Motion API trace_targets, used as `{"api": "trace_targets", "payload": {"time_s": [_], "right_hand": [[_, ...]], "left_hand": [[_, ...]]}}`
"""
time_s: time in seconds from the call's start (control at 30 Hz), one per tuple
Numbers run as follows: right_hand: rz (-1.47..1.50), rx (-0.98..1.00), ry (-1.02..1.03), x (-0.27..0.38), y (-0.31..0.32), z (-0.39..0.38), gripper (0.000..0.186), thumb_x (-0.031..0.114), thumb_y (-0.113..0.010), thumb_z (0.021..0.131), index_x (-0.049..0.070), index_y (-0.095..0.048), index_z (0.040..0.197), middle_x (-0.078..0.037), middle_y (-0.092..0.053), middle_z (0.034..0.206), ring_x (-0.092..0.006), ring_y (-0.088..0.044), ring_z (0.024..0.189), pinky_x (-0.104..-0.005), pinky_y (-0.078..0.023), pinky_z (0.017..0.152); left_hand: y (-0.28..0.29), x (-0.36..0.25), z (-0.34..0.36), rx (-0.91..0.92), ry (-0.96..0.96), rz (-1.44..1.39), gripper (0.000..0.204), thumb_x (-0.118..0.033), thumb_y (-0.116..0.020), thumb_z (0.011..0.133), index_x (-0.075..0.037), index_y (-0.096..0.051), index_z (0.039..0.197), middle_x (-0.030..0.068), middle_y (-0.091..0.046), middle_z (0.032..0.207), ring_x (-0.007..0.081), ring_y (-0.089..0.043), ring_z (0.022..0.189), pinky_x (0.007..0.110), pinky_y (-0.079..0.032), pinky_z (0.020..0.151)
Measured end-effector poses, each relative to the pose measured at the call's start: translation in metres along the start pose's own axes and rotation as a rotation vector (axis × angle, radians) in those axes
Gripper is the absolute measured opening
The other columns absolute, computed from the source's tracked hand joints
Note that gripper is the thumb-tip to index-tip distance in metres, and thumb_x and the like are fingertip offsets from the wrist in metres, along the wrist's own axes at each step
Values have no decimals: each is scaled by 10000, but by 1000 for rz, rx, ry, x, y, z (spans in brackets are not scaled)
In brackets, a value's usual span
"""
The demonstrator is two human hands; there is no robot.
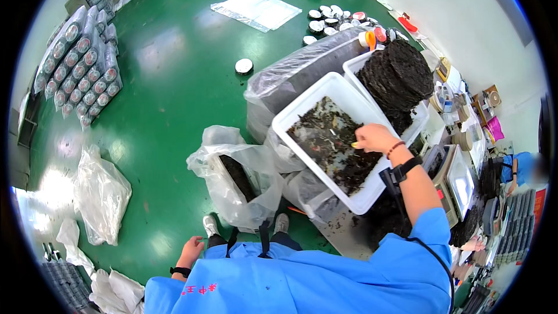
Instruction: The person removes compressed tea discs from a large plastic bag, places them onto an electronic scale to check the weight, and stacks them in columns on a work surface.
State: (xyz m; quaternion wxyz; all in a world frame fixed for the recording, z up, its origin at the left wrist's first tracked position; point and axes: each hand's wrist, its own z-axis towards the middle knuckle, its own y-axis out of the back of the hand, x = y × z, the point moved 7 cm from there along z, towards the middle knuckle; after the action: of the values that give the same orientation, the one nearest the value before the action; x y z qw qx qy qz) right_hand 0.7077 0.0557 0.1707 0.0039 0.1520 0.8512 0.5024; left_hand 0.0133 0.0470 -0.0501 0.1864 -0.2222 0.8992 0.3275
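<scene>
My right hand (375,138) reaches over a white plastic tray (317,170), its fingertips pinched close to dark flakes (325,134) that look like dried seaweed. A small yellowish spot shows at the fingertips; whether anything is held there is too small to tell. The flakes lie in a thin, loose layer, with the pale tray bottom showing through. Low at my left side hangs my left hand (192,248), its fingers loosely apart and nothing visible in them. Behind the tray, a second white tub (352,67) bears a tall stack of dark round sheets (398,72).
A large clear-wrapped bundle (296,70) lies beyond the tray. Near my feet stands an open clear bag (256,166) with dark contents. Scales (459,180) and cluttered worktops line the right, where another person (520,168) works. Several packed bags (81,70) stand far left.
</scene>
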Motion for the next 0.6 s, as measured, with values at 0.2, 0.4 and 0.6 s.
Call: {"api": "trace_targets", "payload": {"time_s": [0.2,0.4,0.6], "right_hand": [[574,-365,-366,6,36,-19,149,148,-577,884,15,-602,819,-145,-648,705,-310,-647,659,-413,-504,635],[160,-742,-767,68,67,-75,213,238,-706,831,42,-627,809,-140,-641,677,-299,-631,647,-398,-471,603],[741,-721,-273,300,75,40,135,92,-551,910,14,-654,946,-67,-688,770,-122,-636,684,-277,-520,665]], "left_hand": [[120,78,95,20,-90,1,384,-217,-616,886,-26,-593,1218,134,-694,913,220,-684,848,344,-530,775],[287,127,142,-79,-132,-117,355,-160,-616,886,-10,-593,1207,130,-699,922,219,-683,843,363,-530,773],[451,61,209,-199,-291,-78,356,-106,-590,910,-9,-561,1251,149,-662,1087,208,-639,1018,322,-507,887]]}}
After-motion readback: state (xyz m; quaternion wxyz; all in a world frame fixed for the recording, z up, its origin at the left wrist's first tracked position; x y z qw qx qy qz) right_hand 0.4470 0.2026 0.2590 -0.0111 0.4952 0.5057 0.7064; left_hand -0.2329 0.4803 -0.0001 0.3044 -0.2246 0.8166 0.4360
